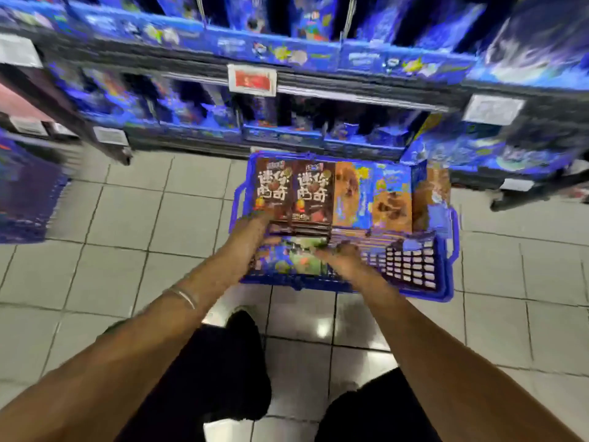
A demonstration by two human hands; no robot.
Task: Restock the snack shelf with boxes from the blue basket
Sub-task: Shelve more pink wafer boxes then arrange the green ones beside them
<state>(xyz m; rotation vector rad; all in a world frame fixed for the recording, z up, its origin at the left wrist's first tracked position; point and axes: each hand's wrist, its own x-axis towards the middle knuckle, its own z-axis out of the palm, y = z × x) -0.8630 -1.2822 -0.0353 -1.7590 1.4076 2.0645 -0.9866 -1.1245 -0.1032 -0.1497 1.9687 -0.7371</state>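
The blue basket, centre frame on the floor, was mostly full of boxes, so most restocking of the shelf above seemed left. Both arms reached down into its near end, left hand and right hand flanking a blue-green box. Blur hid whether either gripped it.

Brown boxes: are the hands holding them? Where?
The brown boxes: left hand has its grip on their near left corner; right hand sits at the near right corner, fingers blurred.
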